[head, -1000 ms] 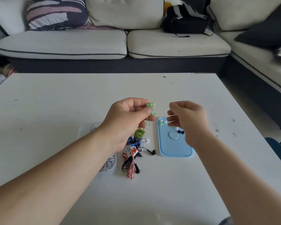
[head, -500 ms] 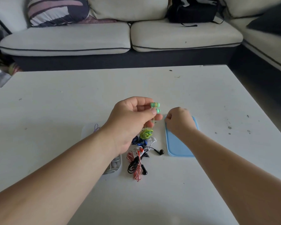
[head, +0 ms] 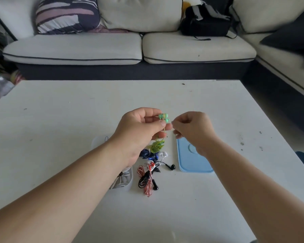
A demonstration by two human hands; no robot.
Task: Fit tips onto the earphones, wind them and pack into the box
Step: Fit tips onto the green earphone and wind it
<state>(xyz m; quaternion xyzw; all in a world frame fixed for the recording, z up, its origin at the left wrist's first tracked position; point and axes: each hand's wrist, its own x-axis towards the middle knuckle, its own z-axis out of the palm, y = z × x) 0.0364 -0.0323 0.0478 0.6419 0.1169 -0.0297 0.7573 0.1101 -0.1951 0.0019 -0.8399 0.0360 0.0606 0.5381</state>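
We are pinching the buds of the green earphones (head: pixel 163 117) in our left hand (head: pixel 139 130) at the centre of the frame, their wound cable dangling above the table (head: pixel 77 111). Our right hand (head: pixel 193 128) is hovering just right of the buds, fingertips drawn together; we cannot tell whether they are holding a tip. The blue lid (head: pixel 188 162) is lying below that hand and the clear box (head: pixel 128 181) is sitting under our left forearm, with tangled earphones (head: pixel 151 172) between them.

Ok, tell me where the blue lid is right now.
In the head view the blue lid lies flat on the white table, just right of the loose earphone pile, its far end hidden behind the right hand.
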